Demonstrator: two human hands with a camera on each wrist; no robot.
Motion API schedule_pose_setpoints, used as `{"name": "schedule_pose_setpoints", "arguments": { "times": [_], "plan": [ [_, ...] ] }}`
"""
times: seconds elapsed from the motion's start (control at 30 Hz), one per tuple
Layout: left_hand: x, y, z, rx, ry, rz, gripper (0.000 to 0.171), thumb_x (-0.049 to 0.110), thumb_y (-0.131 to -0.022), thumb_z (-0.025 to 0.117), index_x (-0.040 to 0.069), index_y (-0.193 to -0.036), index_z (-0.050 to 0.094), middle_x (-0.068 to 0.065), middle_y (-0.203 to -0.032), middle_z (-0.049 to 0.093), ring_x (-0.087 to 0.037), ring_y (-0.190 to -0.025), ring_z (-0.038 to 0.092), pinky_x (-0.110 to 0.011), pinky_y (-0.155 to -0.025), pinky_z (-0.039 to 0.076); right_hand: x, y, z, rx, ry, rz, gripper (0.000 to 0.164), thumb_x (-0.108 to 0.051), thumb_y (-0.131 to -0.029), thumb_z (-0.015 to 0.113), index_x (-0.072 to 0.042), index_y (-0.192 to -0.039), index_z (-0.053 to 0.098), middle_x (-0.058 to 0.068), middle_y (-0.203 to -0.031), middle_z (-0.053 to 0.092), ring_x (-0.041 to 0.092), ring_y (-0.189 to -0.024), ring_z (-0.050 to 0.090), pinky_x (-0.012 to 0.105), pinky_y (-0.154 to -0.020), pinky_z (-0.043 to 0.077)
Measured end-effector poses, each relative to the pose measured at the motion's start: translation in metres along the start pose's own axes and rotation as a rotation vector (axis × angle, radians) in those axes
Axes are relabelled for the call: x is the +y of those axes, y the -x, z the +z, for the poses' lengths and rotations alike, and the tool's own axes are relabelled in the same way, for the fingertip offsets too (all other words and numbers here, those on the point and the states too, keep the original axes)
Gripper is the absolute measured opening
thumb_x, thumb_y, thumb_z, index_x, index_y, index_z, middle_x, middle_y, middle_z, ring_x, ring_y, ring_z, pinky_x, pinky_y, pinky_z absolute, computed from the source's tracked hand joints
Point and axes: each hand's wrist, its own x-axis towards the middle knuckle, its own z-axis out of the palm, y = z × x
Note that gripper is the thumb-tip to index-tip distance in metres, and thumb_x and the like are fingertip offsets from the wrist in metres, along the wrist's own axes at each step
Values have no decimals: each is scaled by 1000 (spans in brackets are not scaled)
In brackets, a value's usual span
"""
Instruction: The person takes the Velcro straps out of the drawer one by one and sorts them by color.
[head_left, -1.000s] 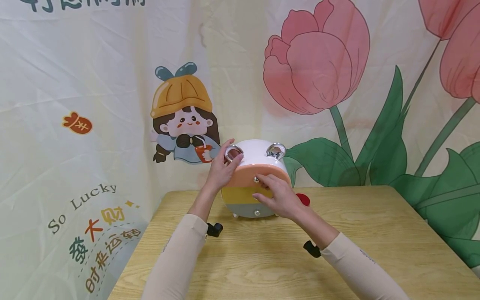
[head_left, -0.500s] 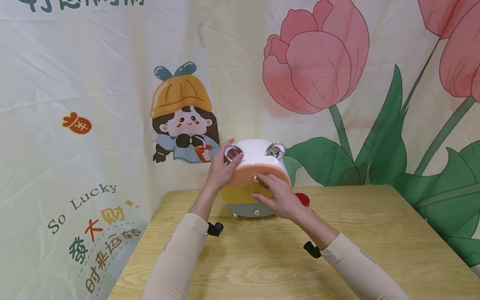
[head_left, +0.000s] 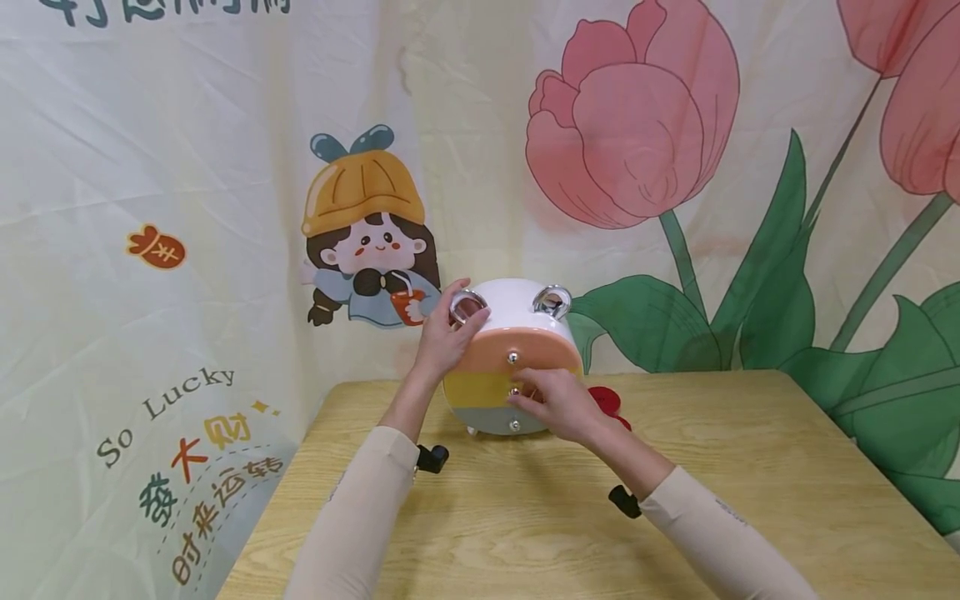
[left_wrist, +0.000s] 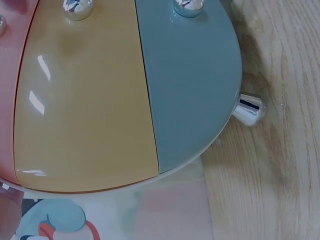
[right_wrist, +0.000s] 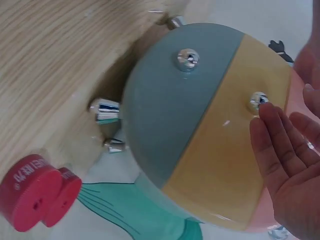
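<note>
A small rounded chest with an orange, a yellow and a grey-blue front panel stands on the table, with two chrome ring ears on its white top. My left hand holds the left chrome ring, thumb at its front and a finger behind. My right hand is in front of the yellow panel, with thumb and fingers spread near its silver knob. In the right wrist view the fingertips reach right up to that knob. The left wrist view shows the panels lying flush, without my left fingers.
Two red rolls with white lettering stand behind the chest's right side. Wood-grain table extends in front and to both sides. A printed cloth with tulips hangs close behind. Black wrist mounts stick out below the forearms.
My right hand has moved down from the orange panel's knob to the yellow panel's knob. The left hand stays on the chrome ring, and the chest has not moved.
</note>
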Motion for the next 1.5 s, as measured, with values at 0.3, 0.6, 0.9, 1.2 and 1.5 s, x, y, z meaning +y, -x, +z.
{"name": "schedule_pose_setpoints", "arguments": {
  "times": [0.3,0.6,0.9,1.2,1.5],
  "plan": [
    [2,1,0,1,20,-1,68,47,-95,74,31,-154,46,-11,-128,63,-28,-110,64,-48,-95,53,9,3,8,-36,-24,22,25,-14,-92,80,-12,-117,77,-1,-102,76,13,-85,70,22,-75,59],
    [2,1,0,-2,23,-15,65,46,-95,74,36,-153,46,-11,-131,63,-29,-112,63,-51,-99,52,16,2,13,-16,-25,6,27,-12,-91,81,-13,-118,78,3,-111,76,19,-95,70,33,-85,62],
    [3,2,0,2,4,-40,68,50,-94,74,33,-154,46,-9,-132,63,-29,-114,62,-54,-102,50,25,1,22,40,-50,0,27,-12,-90,82,-13,-117,80,2,-111,77,19,-96,72,34,-86,62],
    [3,2,0,8,15,-31,71,51,-94,74,27,-155,45,-10,-131,63,-30,-112,62,-53,-100,51,32,-2,29,73,-58,-23,23,-10,-90,81,-12,-113,81,3,-108,79,19,-92,75,32,-84,63],
    [2,1,1,15,10,-15,71,51,-94,73,27,-155,45,-10,-129,64,-29,-109,62,-52,-96,53,32,-1,29,79,-47,-42,22,-10,-89,82,-13,-112,81,2,-106,78,16,-88,72,29,-81,62]
  ]
}}
